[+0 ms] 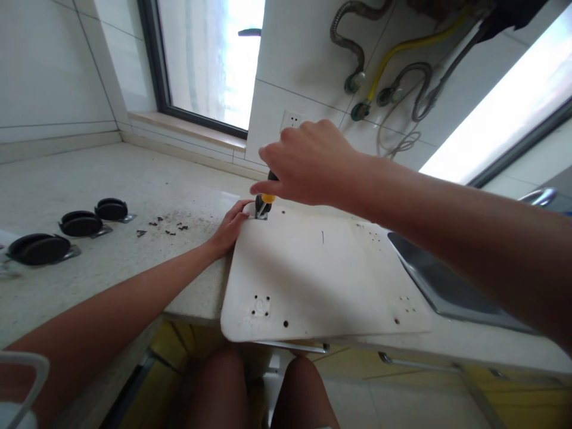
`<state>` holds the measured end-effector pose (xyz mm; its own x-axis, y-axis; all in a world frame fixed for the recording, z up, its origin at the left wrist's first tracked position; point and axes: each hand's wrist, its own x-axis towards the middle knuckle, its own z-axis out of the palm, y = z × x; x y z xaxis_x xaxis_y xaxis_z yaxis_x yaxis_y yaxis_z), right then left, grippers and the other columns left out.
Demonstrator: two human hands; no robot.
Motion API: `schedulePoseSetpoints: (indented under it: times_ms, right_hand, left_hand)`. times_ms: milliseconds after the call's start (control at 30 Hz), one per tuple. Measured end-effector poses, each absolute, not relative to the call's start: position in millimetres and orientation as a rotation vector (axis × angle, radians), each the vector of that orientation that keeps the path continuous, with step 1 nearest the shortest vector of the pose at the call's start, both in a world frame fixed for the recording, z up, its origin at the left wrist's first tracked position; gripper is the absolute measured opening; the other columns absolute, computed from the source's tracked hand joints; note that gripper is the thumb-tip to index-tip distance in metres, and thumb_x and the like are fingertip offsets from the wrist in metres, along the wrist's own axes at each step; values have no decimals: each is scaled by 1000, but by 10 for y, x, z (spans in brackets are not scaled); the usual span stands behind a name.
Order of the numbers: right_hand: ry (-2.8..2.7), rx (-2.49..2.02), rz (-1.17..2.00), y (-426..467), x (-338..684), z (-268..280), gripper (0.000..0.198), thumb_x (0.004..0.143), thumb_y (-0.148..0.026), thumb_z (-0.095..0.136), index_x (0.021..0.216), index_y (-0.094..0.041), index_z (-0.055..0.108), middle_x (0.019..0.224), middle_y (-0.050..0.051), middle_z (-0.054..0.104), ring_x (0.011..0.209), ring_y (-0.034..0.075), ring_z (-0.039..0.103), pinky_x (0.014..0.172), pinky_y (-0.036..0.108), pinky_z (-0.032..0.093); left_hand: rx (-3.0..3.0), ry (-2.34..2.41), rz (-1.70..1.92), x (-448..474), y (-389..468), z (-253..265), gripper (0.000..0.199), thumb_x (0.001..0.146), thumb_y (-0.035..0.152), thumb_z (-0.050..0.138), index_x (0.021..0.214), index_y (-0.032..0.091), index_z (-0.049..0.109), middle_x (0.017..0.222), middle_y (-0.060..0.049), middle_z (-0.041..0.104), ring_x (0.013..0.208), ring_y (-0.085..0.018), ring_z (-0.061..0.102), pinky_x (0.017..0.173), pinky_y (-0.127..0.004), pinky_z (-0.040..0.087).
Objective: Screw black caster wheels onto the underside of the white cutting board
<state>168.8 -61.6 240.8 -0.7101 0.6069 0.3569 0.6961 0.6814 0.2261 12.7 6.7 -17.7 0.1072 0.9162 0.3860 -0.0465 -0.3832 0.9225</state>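
Observation:
A white board [322, 274] with rounded corners lies flat on the counter, with groups of screw holes near its corners. At its far left corner stands a black caster wheel [263, 202] on a metal plate. My right hand [308, 161] is closed around a screwdriver [269, 198] with a black and yellow handle, its shaft pointing down at the caster's plate. My left hand [232, 226] grips the board's far left corner, right beside the caster. Its fingertips are partly hidden. Several loose screws [170, 232] lie among crumbs to the left of that hand.
Three black casters, the middle one [81, 224] among them, rest in a row on the counter [187, 173] at left. A sink [447, 286] borders the board on the right. Hoses, one of them a yellow pipe [402, 44], run along the tiled wall. Drawer handles [420, 362] project below the counter.

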Motion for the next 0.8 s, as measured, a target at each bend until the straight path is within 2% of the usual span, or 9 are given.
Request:
schedulePoseSetpoints:
  times_ms: [100, 200, 267, 367, 433, 567, 633, 700, 800]
  right_hand:
    - [-2840, -1173, -721, -613, 1601, 2454, 57, 72, -47, 105, 114, -24, 74, 93, 3, 73, 107, 35, 78, 97, 47, 58]
    - [-2749, -1322, -804, -651, 1546, 2479, 52, 89, -67, 87, 108, -20, 75, 96, 9, 73, 108, 36, 77, 94, 49, 59]
    - [-2735, -1394, -770, -668, 1553, 2505, 60, 92, -75, 80, 108, -18, 76, 95, 11, 73, 105, 36, 76, 89, 47, 60]
    - [-2894, -1376, -620, -689, 1606, 2558, 66, 82, -58, 95, 129, -18, 71, 103, 10, 75, 100, 32, 74, 80, 39, 58]
    - [-2919, -1369, -601, -706, 1631, 2567, 67, 84, -51, 95, 136, -19, 68, 107, 11, 75, 102, 32, 73, 78, 37, 56]
    - [-2738, -1475, -763, -728, 1607, 2513, 61, 98, -73, 72, 119, -16, 76, 104, 16, 73, 101, 36, 72, 82, 43, 56]
    - [-2719, -1504, -799, -730, 1583, 2504, 61, 100, -75, 68, 114, -16, 77, 104, 17, 73, 99, 36, 72, 83, 44, 56]
    - [-2790, -1492, -715, -728, 1567, 2528, 61, 94, -71, 80, 122, -17, 73, 109, 16, 75, 102, 35, 72, 82, 41, 55]
    - [-2925, -1444, -581, -716, 1557, 2581, 70, 80, -51, 98, 135, -20, 68, 118, 14, 75, 109, 34, 72, 81, 37, 54]
  left_hand:
    - [1542, 908, 1410, 124, 58, -166, 45, 93, 41, 54, 130, 20, 69, 137, -10, 74, 128, -35, 66, 112, -51, 53]
    - [1546, 907, 1401, 126, 47, -147, 46, 93, 42, 54, 132, 20, 68, 138, -10, 74, 131, -35, 64, 113, -50, 53]
    - [1539, 903, 1392, 132, 43, -137, 47, 93, 43, 54, 131, 19, 67, 137, -11, 74, 130, -35, 65, 111, -50, 54]
    - [1528, 894, 1380, 139, 40, -127, 48, 92, 45, 54, 129, 18, 66, 134, -12, 74, 124, -35, 67, 105, -49, 56]
    - [1526, 890, 1379, 138, 35, -122, 48, 92, 46, 54, 129, 18, 66, 134, -12, 74, 122, -35, 67, 104, -49, 56]
    - [1521, 889, 1378, 129, 23, -116, 48, 92, 45, 56, 131, 19, 67, 132, -11, 74, 121, -34, 67, 104, -49, 56]
    - [1518, 890, 1384, 129, 28, -121, 46, 92, 44, 56, 129, 20, 68, 133, -10, 74, 122, -34, 66, 106, -50, 55]
    - [1517, 889, 1391, 133, 39, -129, 44, 92, 43, 55, 127, 21, 68, 132, -10, 74, 122, -35, 66, 108, -51, 54]
    - [1520, 888, 1392, 137, 55, -138, 43, 92, 44, 56, 126, 21, 68, 129, -10, 75, 118, -35, 66, 103, -51, 56]
